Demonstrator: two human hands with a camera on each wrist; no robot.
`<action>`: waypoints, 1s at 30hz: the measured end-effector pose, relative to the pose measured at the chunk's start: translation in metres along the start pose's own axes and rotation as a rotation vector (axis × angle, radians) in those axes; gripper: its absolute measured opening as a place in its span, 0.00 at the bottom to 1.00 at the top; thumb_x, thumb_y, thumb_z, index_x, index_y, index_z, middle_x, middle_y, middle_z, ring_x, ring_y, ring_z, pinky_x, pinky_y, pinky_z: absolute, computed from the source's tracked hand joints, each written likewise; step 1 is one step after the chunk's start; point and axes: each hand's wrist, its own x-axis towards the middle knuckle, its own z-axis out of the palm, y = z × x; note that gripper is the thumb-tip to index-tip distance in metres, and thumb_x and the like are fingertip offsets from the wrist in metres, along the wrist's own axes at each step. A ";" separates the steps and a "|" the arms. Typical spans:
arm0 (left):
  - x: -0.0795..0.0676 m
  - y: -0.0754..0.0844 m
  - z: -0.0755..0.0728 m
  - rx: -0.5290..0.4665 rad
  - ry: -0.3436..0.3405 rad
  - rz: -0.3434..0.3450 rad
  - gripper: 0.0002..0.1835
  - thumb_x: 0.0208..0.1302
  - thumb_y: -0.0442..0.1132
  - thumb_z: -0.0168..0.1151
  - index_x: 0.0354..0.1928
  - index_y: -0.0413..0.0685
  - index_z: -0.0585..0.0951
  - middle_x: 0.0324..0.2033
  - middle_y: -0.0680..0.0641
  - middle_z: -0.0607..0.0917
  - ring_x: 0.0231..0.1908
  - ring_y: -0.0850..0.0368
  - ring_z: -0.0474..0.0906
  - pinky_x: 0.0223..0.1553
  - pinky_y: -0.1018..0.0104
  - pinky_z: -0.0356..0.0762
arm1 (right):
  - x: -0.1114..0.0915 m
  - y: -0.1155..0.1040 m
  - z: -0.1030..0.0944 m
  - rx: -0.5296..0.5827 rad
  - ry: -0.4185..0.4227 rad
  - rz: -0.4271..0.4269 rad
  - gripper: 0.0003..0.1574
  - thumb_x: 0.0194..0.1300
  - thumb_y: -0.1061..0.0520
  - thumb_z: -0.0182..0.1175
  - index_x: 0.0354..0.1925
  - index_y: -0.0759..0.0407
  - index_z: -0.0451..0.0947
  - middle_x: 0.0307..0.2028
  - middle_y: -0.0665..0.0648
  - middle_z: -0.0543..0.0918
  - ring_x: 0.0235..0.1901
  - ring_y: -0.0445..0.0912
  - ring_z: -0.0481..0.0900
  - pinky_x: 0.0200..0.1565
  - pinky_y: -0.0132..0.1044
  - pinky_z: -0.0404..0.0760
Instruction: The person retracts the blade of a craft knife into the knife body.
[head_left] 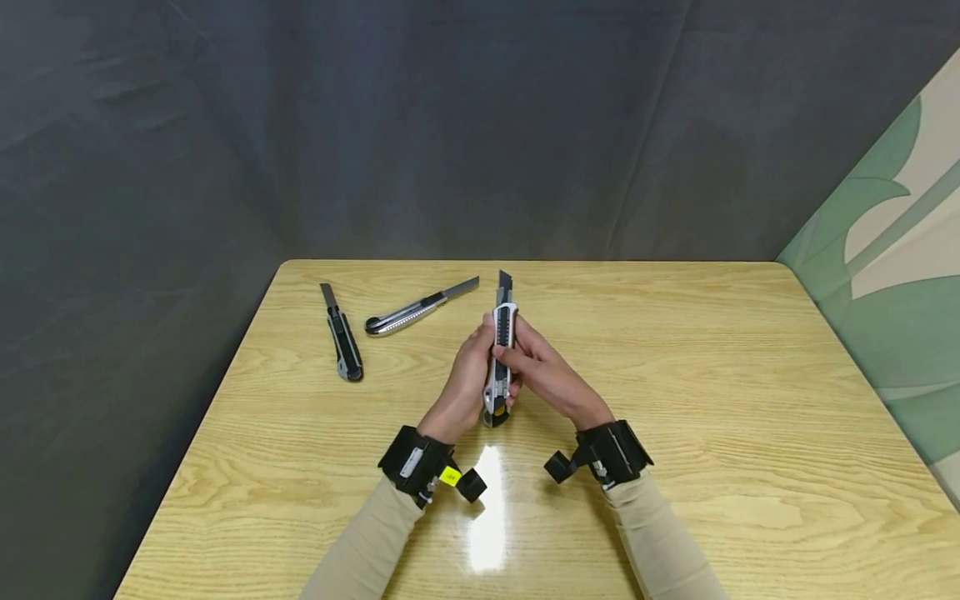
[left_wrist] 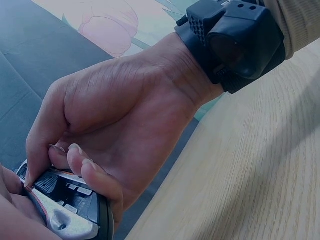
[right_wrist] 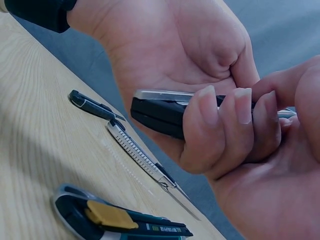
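A silver and black utility knife (head_left: pixel 504 327) is held between both hands, its handle pointing away from me. My left hand (head_left: pixel 462 383) grips it from the left side. From the right, my right hand (head_left: pixel 557 379) holds the handle with the thumb laid on its upper face. In the right wrist view, curled fingers (right_wrist: pixel 240 112) wrap the dark handle. Below it on the wooden surface lies another utility knife with a yellow part (right_wrist: pixel 111 214). The hands cover part of the held handle.
On the left of the wooden table (head_left: pixel 720 417) lies a black utility knife (head_left: pixel 345 346) with its blade out. Beside it rests a silver one (head_left: pixel 408 315), its blade also extended. A dark curtain (head_left: pixel 480 125) hangs behind the table.
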 end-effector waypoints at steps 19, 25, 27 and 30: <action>0.000 0.001 0.001 0.039 0.023 0.022 0.28 0.72 0.62 0.29 0.42 0.47 0.69 0.16 0.49 0.74 0.12 0.55 0.68 0.11 0.67 0.71 | 0.001 0.000 0.001 -0.028 0.005 0.008 0.32 0.73 0.60 0.46 0.70 0.52 0.48 0.47 0.65 0.72 0.28 0.51 0.74 0.21 0.37 0.80; 0.000 0.002 0.001 0.030 0.030 0.008 0.28 0.73 0.61 0.28 0.42 0.47 0.69 0.16 0.49 0.74 0.12 0.55 0.69 0.11 0.67 0.70 | 0.000 0.000 0.001 -0.031 0.008 0.005 0.31 0.73 0.59 0.46 0.69 0.51 0.50 0.41 0.64 0.75 0.24 0.50 0.74 0.20 0.36 0.80; 0.000 0.001 0.001 0.024 0.032 0.002 0.27 0.73 0.61 0.27 0.42 0.47 0.69 0.16 0.49 0.74 0.12 0.55 0.69 0.11 0.68 0.70 | 0.000 0.000 0.002 -0.030 0.004 0.000 0.30 0.73 0.60 0.46 0.69 0.52 0.51 0.39 0.62 0.76 0.24 0.50 0.74 0.21 0.36 0.80; 0.000 0.001 0.001 0.012 0.032 -0.005 0.28 0.73 0.61 0.27 0.42 0.47 0.69 0.16 0.49 0.74 0.12 0.55 0.69 0.11 0.68 0.70 | 0.000 0.001 0.002 -0.027 -0.001 -0.009 0.30 0.73 0.61 0.46 0.68 0.53 0.51 0.38 0.62 0.77 0.24 0.50 0.74 0.20 0.36 0.79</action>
